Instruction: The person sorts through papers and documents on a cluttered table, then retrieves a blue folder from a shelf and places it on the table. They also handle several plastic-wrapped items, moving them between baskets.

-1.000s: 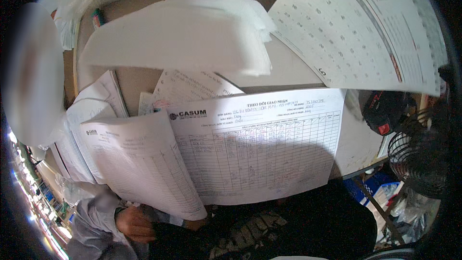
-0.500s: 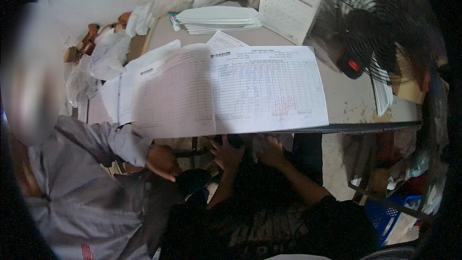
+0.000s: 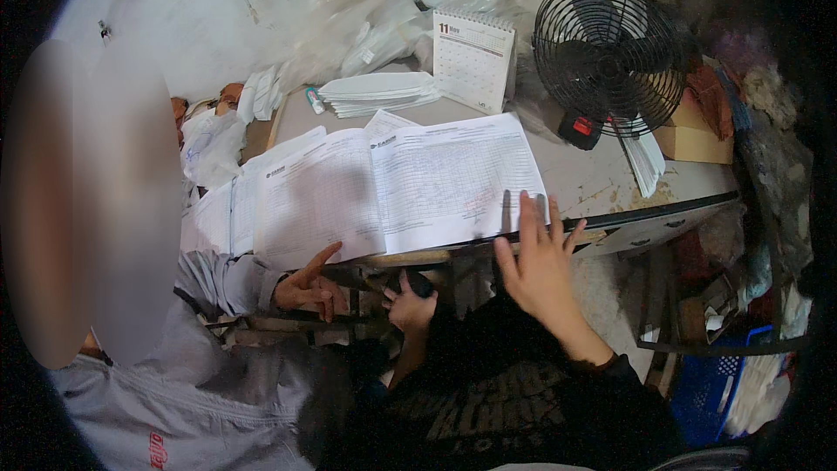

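Observation:
An open book of printed table forms lies on the desk, handwriting in its columns. My right hand is open, fingers spread, over the lower right corner of the right page; whether the fingertips press the paper I cannot tell. Below the desk edge my left hand is closed around a dark rounded object, whose kind is not clear. To the left, the hand of a person in a grey shirt is near the book's lower edge, index finger stretched toward the left page.
Behind the book stand a desk calendar and a stack of white paper strips. A black fan is at the back right, near a cardboard box. Plastic bags lie at the left. A blue basket sits at lower right.
My right hand has risen from below the desk edge to the book's lower right corner, its fingers spreading. The other person's hand has lifted and now points at the page. The view has shifted.

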